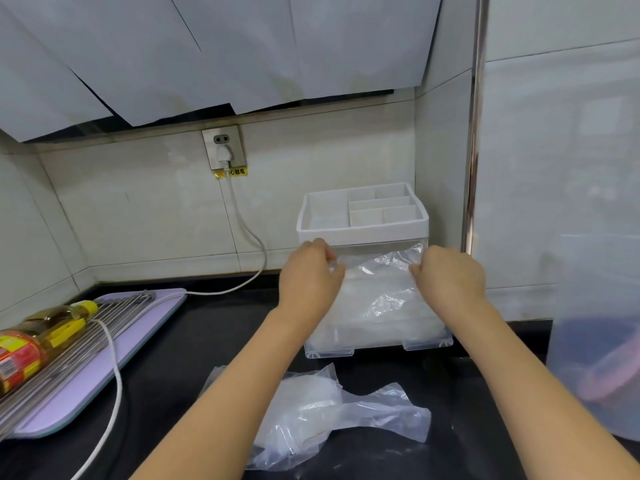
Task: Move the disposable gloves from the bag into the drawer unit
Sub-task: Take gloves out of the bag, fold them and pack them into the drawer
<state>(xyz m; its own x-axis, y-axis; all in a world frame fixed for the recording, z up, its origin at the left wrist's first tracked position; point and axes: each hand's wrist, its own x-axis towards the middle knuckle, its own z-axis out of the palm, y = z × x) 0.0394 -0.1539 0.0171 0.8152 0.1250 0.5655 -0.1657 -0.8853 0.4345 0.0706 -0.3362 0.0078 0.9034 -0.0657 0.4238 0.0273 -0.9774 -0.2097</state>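
Clear gloves (377, 271), long axis crosswise, between left hand (308, 271) and right hand (450, 271)

Two hands, a left hand (308, 275) and a right hand (450, 277). One drawer unit (363, 230), one plastic bag (332, 417), one bunch of disposable gloves (377, 292), one oil bottle (41, 337), one purple board (86, 386), one wall socket (224, 140), one plug (223, 154).

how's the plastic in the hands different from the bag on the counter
The clear plastic gloves are held up, stretched between left hand and right hand at the clear drawer unit; the crumpled clear plastic bag lies untouched on the black counter. Both are thin transparent film.
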